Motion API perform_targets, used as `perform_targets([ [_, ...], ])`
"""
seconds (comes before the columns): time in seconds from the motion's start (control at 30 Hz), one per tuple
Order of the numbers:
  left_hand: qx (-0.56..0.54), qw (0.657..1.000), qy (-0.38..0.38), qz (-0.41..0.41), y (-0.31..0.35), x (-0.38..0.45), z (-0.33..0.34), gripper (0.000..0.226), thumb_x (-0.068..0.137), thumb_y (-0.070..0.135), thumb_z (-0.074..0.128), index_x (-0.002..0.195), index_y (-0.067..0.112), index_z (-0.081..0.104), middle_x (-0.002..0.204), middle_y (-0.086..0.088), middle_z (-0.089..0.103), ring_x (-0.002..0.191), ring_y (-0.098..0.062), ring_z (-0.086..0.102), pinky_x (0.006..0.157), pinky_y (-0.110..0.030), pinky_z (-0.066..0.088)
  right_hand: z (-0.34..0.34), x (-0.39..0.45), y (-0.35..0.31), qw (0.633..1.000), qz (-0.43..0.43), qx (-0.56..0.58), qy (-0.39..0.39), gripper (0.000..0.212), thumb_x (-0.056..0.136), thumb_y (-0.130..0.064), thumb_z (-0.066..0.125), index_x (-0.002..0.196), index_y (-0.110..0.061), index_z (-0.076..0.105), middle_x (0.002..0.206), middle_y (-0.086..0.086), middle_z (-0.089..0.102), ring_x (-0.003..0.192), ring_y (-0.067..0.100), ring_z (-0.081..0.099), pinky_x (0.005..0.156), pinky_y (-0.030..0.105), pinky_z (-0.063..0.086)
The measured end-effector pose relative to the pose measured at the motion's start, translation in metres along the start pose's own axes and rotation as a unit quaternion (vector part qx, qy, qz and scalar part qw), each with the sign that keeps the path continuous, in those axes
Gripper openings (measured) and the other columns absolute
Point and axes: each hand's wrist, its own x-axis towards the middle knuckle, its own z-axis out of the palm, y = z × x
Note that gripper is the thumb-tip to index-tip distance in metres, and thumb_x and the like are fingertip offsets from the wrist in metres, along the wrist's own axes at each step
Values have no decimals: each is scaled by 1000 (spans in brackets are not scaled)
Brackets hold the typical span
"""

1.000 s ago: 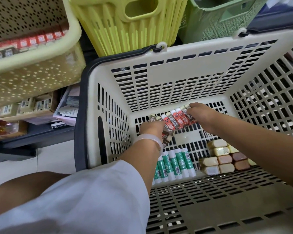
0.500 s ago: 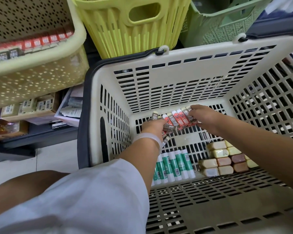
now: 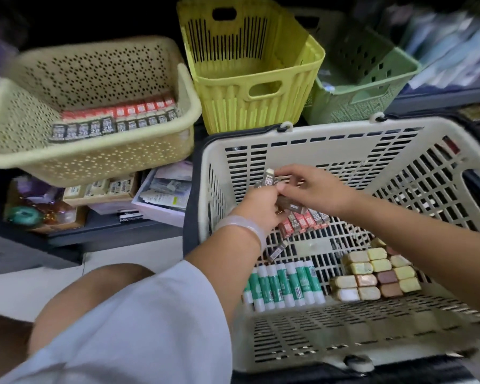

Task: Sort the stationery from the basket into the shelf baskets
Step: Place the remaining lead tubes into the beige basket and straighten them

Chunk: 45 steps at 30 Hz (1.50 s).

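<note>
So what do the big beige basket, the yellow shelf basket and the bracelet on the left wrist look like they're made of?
Beige basket: moulded plastic by the look, matte, with slotted grid walls and a thick rim.
Yellow shelf basket: also plastic, slightly glossy, with ribbed walls and a cut-out handle.
Bracelet: pale, translucent and smooth; maybe jade, glass or resin, which the blur leaves open.
</note>
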Motion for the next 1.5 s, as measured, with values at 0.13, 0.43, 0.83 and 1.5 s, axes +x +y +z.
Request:
perform_targets([
  [0.13, -1, 996, -84, 32, 18, -32, -15, 21, 93, 3, 47, 75, 13, 51, 61, -3, 63, 80, -31, 62, 79, -44, 48, -10, -10, -31, 993, -84, -86, 1, 51, 83, -25, 66, 131, -19, 50, 102, 3, 47, 80, 10, 50, 73, 12, 33],
  [0.43, -157, 976, -124, 89, 81, -124, -50, 24, 97, 5, 38, 78, -1, 51, 67, -20, 58, 65, -29, 56, 66, -43, 45, -9, -23, -129, 959, -201, -131, 152, 45, 77, -25, 68, 120, -18, 57, 98, -4, 38, 79, 6, 45, 79, 20, 39],
  [0.83, -188, 953, -65, 230, 158, -154, -134, 19, 93, 4, 48, 74, 2, 49, 46, -11, 58, 37, -20, 60, 34, -30, 50, 25, 23, -246, 947, -248, -133, 157, 21, 80, -20, 68, 96, -7, 65, 94, 3, 38, 79, 17, 50, 76, 26, 43],
  [1.5, -126, 943, 29, 305, 220, -78, -220, 16, 88, 1, 57, 86, 15, 52, 92, -8, 57, 80, -23, 62, 63, -36, 59, 71, 202, -231, 984, 132, 79, -90, 9, 86, -10, 61, 91, -6, 54, 81, 10, 57, 60, 13, 59, 67, 29, 58],
])
